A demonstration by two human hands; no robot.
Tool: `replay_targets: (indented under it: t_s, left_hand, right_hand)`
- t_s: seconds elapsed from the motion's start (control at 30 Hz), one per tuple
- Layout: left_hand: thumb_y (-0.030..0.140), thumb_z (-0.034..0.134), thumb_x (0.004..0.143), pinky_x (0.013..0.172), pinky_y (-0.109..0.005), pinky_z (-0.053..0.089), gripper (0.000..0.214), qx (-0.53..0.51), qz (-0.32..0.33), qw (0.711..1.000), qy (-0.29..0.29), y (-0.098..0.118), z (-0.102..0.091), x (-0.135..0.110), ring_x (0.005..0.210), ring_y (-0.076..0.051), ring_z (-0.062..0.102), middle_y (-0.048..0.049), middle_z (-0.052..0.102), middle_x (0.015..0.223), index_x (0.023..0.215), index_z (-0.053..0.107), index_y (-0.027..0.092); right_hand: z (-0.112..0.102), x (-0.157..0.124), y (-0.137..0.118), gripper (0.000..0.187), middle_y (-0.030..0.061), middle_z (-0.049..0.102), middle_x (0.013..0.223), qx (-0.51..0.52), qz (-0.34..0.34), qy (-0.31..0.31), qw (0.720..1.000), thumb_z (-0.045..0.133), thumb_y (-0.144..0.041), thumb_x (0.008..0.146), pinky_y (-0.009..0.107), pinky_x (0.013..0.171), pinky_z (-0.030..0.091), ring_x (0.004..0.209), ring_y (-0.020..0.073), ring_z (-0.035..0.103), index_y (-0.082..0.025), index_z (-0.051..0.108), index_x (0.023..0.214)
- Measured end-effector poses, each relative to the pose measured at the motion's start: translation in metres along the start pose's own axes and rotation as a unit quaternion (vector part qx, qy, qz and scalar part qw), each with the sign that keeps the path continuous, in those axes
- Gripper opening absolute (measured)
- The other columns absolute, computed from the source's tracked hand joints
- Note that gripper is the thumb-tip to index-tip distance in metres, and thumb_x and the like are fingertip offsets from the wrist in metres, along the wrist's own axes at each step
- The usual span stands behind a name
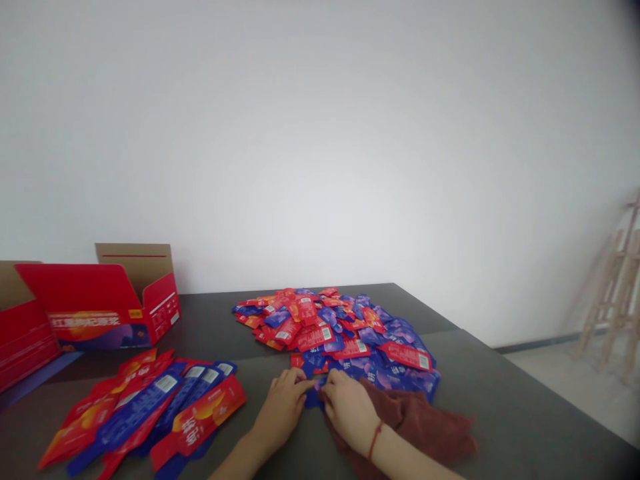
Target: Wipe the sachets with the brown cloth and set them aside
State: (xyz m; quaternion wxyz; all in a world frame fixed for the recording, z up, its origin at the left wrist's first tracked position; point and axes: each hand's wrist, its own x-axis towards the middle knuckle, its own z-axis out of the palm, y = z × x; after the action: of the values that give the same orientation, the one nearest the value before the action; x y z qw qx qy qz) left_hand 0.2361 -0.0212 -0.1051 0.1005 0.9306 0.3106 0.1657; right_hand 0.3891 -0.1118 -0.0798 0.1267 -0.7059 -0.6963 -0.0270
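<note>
My left hand (286, 404), fingers bent and closed, grips the edge of a small blue packet (313, 399) at the near side of a heap. Close beside it, my right hand (350, 408) is curled round a brown cloth (415, 421), its fingertips at the same packet. The cloth trails rightward under the hand and over part of the blue packets. Red and blue packets (313, 333) lie mixed in the heap just beyond both hands. Larger blue packaging (407, 380) spreads under its right side. My fingers hide most of the small packet.
On the left, long flat red and blue sleeves (150, 407) lie piled on the dark table (480, 380). Behind them stands an open red carton (95, 307), with another red box (25, 333) at the far left. A wooden easel (617, 293) stands beyond the table at right.
</note>
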Motion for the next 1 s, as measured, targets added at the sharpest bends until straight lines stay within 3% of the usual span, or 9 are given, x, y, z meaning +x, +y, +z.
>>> replay_targets:
  t_s: [0.1,0.2,0.4,0.6,0.8,1.0]
  left_hand:
    - [0.010,0.042,0.092,0.086,-0.032,0.038,0.040,0.009,0.007,1.000,0.003,-0.001,0.001,0.001,0.104,-0.019,0.050,-0.0023,0.056,0.112,0.119,0.062,0.033]
    - [0.011,0.042,0.093,0.086,-0.033,0.038,0.039,0.028,0.013,1.000,0.002,-0.001,-0.001,0.002,0.105,-0.020,0.050,-0.0027,0.056,0.113,0.119,0.062,0.034]
    - [0.009,0.046,0.090,0.088,-0.034,0.039,0.043,0.052,0.008,0.999,-0.013,0.004,-0.007,0.000,0.108,-0.022,0.050,-0.0038,0.056,0.116,0.122,0.060,0.034]
    - [0.009,0.046,0.090,0.086,-0.034,0.039,0.043,0.046,0.006,0.999,-0.011,0.008,-0.009,-0.001,0.106,-0.022,0.050,-0.0036,0.056,0.114,0.122,0.061,0.034]
    - [0.008,0.043,0.090,0.087,-0.034,0.039,0.044,0.059,0.003,0.998,-0.019,0.008,-0.008,0.000,0.107,-0.022,0.050,-0.0045,0.056,0.116,0.122,0.061,0.032]
    - [0.009,0.044,0.092,0.085,-0.034,0.040,0.041,0.072,0.008,0.997,-0.017,0.009,-0.009,0.000,0.107,-0.022,0.051,-0.0045,0.057,0.116,0.120,0.061,0.033]
  right_hand:
    - [0.003,0.006,-0.018,0.019,0.0058,0.063,0.099,0.013,-0.040,-0.014,0.999,0.050,-0.019,0.088,0.029,0.076,0.041,0.093,0.0199,0.056,-0.019,0.069,0.092]
    - [0.003,0.004,-0.017,0.019,0.0038,0.063,0.099,0.025,-0.055,-0.013,0.998,0.049,-0.021,0.089,0.028,0.077,0.040,0.094,0.0187,0.056,-0.021,0.069,0.091]
    - [-0.010,-0.002,0.025,0.025,0.0041,0.064,0.098,0.059,0.071,0.006,0.996,0.045,-0.019,0.091,0.025,0.079,0.040,0.092,0.0163,0.059,-0.022,0.070,0.091]
    - [-0.018,-0.001,0.052,0.022,0.0074,0.065,0.094,0.041,0.120,-0.003,0.992,0.047,-0.015,0.088,0.024,0.074,0.041,0.086,0.0168,0.062,-0.017,0.069,0.087]
    - [-0.009,0.009,0.026,0.025,0.0089,0.064,0.098,0.028,0.091,0.000,0.995,0.044,-0.017,0.089,0.027,0.076,0.040,0.091,0.0193,0.060,-0.017,0.069,0.085]
    - [-0.008,0.013,0.011,0.022,0.0037,0.063,0.097,0.052,0.002,-0.007,0.999,0.048,-0.022,0.090,0.025,0.078,0.039,0.093,0.0171,0.058,-0.021,0.070,0.088]
